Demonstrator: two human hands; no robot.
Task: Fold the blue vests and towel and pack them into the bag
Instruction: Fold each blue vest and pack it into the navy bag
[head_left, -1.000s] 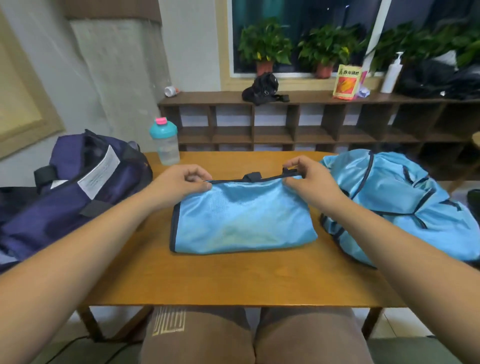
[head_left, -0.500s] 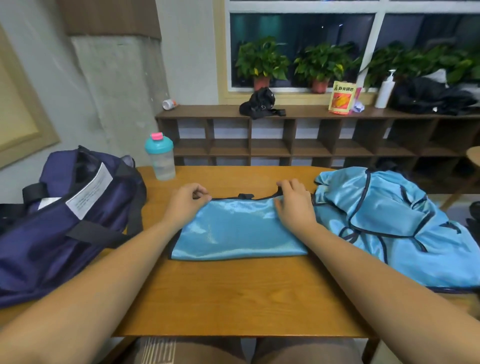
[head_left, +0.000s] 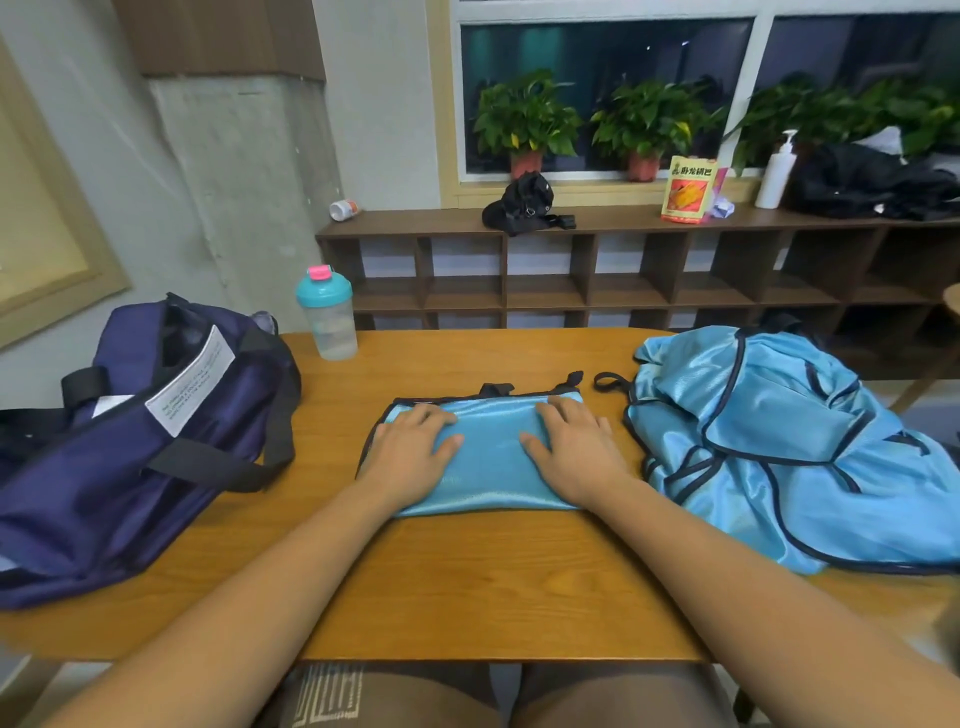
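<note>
**Fold Pressed Flat**

The pinch seen on the far edge a second earlier had been given up. The left hand (head_left: 410, 452) and right hand (head_left: 576, 452) were laid flat, fingers straight, on the folded vest (head_left: 491, 467) at mid-table (head_left: 467, 582), nothing being gripped. It was judged ready for the bag (head_left: 130, 467); the heaped vests (head_left: 779, 441) remained unfolded.

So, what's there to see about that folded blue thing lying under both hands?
The folded vest is a shiny, light blue, satin-like fabric edged with dark piping. Short dark strap loops poke out along its far edge. It lies flat as a neat rectangle in the middle of the wooden table. The left hand and the right hand rest flat on top of it, fingers straight, pressing it down, one near each end.
</note>
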